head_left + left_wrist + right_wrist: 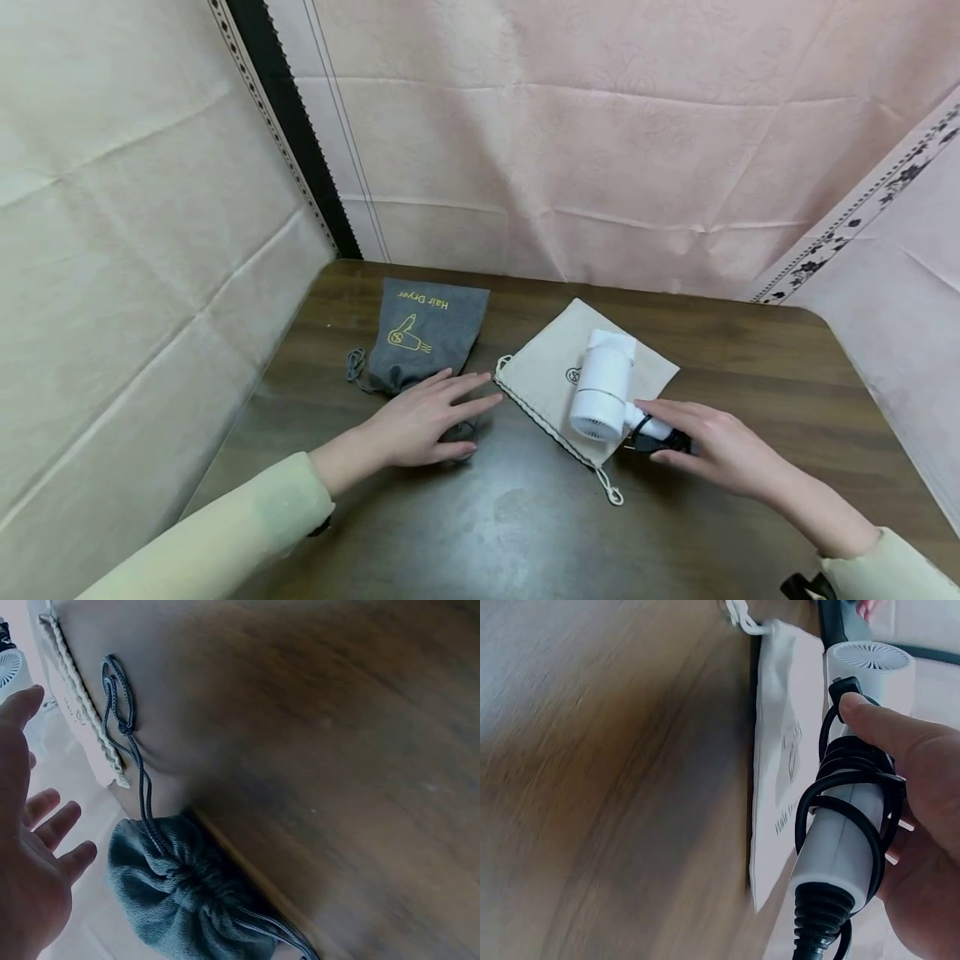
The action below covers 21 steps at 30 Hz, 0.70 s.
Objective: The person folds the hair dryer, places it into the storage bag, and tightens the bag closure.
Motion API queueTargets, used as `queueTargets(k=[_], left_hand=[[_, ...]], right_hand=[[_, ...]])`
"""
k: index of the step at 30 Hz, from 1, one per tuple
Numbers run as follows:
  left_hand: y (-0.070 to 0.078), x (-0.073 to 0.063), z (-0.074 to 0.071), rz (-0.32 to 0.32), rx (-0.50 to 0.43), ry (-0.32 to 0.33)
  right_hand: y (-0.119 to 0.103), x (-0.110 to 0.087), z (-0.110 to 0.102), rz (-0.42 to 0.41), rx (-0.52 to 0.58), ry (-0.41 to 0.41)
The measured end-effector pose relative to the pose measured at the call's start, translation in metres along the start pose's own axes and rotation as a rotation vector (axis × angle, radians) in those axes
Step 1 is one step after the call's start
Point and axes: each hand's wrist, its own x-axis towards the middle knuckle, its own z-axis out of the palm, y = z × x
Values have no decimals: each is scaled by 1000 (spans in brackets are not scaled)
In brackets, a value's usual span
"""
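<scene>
A white hair dryer (606, 375) lies on a cream drawstring bag (555, 343) right of the table's middle. My right hand (720, 446) holds its handle, thumb on one side and fingers on the other. A black cord (847, 778) is wound round that handle, and the thumb touches the black plug (844, 688). My left hand (423, 421) hovers with spread fingers at the gathered neck of a dark grey pouch (429, 329) printed "Hair Dryer"; the hand hides part of it. In the left wrist view the pouch's drawstring (126, 724) loops out over the wood.
The brown wooden table (480, 533) has rounded far corners. Pale cloth (600, 150) hangs behind it and along both sides. One white cord loop (611, 492) of the cream bag trails toward the near side.
</scene>
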Motion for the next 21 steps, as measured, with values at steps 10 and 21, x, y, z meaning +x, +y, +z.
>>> queueTargets(k=[10,21], left_hand=[[1,-12,1,12,15,14],[0,-21,2,23,-16,-2]], right_hand=[[-18,24,19,-57,92,-113],[-28,44,40,-162,148,-169]])
